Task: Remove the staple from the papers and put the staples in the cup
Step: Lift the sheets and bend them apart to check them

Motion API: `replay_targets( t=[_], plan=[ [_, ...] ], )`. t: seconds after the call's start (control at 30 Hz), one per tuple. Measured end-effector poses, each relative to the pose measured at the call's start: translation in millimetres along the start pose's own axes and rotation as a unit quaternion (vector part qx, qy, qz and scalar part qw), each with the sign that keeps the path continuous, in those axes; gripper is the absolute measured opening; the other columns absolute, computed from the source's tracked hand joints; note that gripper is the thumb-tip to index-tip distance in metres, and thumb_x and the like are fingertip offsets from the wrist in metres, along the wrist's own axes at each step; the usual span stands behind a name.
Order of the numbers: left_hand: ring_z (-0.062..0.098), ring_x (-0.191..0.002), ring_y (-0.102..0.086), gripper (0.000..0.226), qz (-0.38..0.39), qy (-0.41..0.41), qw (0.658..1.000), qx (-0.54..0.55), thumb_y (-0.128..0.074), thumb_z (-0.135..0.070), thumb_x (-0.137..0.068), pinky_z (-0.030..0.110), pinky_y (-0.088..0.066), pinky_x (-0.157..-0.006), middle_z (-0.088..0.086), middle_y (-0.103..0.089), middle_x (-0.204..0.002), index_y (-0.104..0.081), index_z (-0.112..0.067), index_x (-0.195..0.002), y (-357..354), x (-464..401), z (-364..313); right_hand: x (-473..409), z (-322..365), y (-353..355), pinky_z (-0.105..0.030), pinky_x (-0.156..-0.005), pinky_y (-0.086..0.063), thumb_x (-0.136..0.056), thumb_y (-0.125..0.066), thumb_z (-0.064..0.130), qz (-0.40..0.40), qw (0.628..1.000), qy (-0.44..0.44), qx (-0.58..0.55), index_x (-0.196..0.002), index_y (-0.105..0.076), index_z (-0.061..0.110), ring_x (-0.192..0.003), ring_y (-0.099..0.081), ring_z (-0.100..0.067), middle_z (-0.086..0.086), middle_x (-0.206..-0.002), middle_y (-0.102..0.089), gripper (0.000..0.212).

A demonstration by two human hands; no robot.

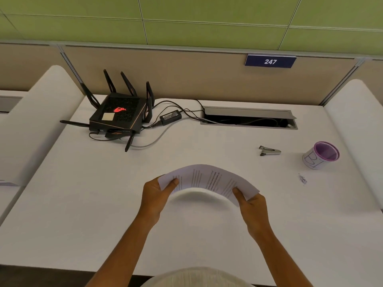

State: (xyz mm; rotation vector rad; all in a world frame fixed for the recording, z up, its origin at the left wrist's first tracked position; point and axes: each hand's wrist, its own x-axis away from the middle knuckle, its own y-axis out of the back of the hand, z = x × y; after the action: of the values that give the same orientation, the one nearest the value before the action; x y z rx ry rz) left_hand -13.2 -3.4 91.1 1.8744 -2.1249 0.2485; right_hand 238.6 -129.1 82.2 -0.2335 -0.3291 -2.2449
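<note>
Here, papers [208, 181] held up over the white worktop [83, 204], bent into an arch, with a shadow under the arch. Left hand [154, 198] grasping the left end, thumb on top and fingers curled under. Right hand [251, 206] grasping the right end the same way, thumb on top. Both grips closed tight on the papers. Cannot tell where the staple sits in the sheets.

Off to the right, a purple cup [321, 155] with a white label, standing up, mouth open, near the right edge of the worktop. Just in front of the cup, a tiny pile of staples [302, 179] lying loose on the worktop, not in the cup. Left of the cup, a small metal staple remover [269, 151], lying flat, apart from both cup and papers.

Lots of bare white worktop between papers and cup, and more on the left side too.

Far back on the left, a black router [119, 114] with antennas sticking up, a black power brick [170, 117] beside it, wires running into an open cable slot [248, 119] near the back edge. Behind that, a tan divider wall with a blue sign [270, 61] reading 247
</note>
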Motion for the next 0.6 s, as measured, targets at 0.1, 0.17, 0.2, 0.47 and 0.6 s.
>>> replay_targets(
  t=[0.1,0.17,0.2,0.47,0.6],
  plan=[
    [0.009,-0.097,-0.076,0.018,0.004,0.012,1.0,-0.007,-0.081,-0.019,-0.092,0.016,-0.061,-0.074,-0.015,-0.079,-0.099,-0.076,-0.03,-0.106,-2.2,4.5,7.1,-0.6,-8.1,-0.1,-0.019,-0.075,-0.06,-0.097,-0.07,0.021,0.016,1.0,-0.014,0.015,-0.122,-0.067,0.025,-0.099,-0.071,-0.014,0.005,-0.106,-0.075,0.025],
    [0.008,-0.096,-0.073,0.02,0.0,0.024,1.0,-0.006,-0.08,-0.017,-0.094,0.015,-0.058,-0.074,-0.015,-0.076,-0.099,-0.073,-0.027,-0.11,-4.5,8.6,11.4,-1.3,-13.5,0.2,-0.019,-0.074,-0.06,-0.097,-0.071,0.02,0.022,0.999,-0.022,0.022,-0.121,-0.067,0.026,-0.101,-0.071,-0.015,0.006,-0.108,-0.075,0.025],
    [0.009,-0.095,-0.073,0.02,-0.004,0.027,1.0,-0.004,-0.079,-0.017,-0.094,0.017,-0.059,-0.075,-0.014,-0.075,-0.099,-0.072,-0.026,-0.111,-5.0,9.2,12.2,-2.3,-14.3,1.3,-0.02,-0.074,-0.06,-0.096,-0.071,0.021,0.025,0.999,-0.022,0.027,-0.119,-0.068,0.026,-0.101,-0.072,-0.015,0.006,-0.107,-0.075,0.024],
    [0.016,-0.086,-0.079,0.008,-0.044,0.036,0.998,0.012,-0.08,-0.023,-0.094,0.025,-0.061,-0.066,-0.009,-0.082,-0.088,-0.075,-0.028,-0.099,12.1,4.3,5.7,-14.3,11.4,27.8,-0.049,-0.088,-0.063,-0.096,-0.071,0.02,0.127,0.991,-0.034,0.025,-0.113,-0.076,0.015,-0.097,-0.078,-0.023,-0.001,-0.104,-0.081,0.019],
    [0.019,-0.089,-0.081,0.013,-0.057,0.062,0.995,0.061,-0.08,-0.022,-0.093,0.033,-0.063,-0.071,-0.007,-0.084,-0.096,-0.076,-0.026,-0.105,19.3,8.0,10.7,-13.4,16.0,34.2,-0.059,-0.093,-0.059,-0.095,-0.068,0.022,0.17,0.983,-0.06,-0.048,-0.127,-0.069,0.01,-0.105,-0.076,-0.035,-0.013,-0.115,-0.078,0.034]
  ],
)
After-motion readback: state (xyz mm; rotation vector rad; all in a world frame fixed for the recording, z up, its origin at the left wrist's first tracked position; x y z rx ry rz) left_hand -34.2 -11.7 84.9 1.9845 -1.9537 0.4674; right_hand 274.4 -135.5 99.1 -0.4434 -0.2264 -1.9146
